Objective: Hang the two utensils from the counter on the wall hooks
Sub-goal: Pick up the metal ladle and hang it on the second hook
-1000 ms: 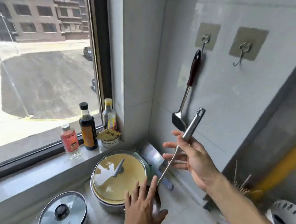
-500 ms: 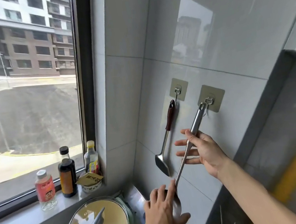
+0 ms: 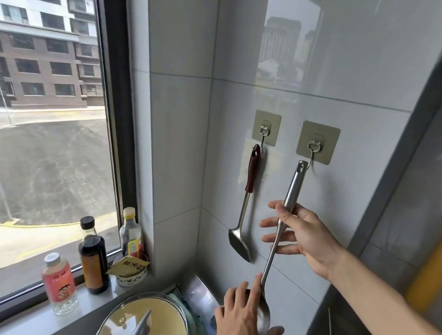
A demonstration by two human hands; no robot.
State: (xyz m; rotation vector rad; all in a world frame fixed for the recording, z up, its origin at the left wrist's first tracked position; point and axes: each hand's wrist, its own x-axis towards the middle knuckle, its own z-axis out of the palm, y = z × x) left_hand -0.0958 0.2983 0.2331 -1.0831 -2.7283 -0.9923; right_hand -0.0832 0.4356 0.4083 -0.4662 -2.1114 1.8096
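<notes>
Ladle [image 3: 290, 209] tip raised beside right hook [image 3: 313, 147] — right hand [image 3: 300, 234] pinching handle, left hand [image 3: 241, 316] cupping bowl.

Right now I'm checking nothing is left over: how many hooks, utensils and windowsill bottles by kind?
Wall hooks: 2, left hook, right hook
Utensils: 2, spatula, ladle
Bottles: 3, red-label, dark, yellow-cap
Total: 7

Bright daylight enters via window [image 3: 35, 152] at left. Glossy wall tiles [image 3: 338, 39] carry glare and a reflection of bldgs outside. Wide-angle bend at edges; frame lines curve. Btm-right corner soft, blurred. Centre sharp. Shadows faint.
</notes>
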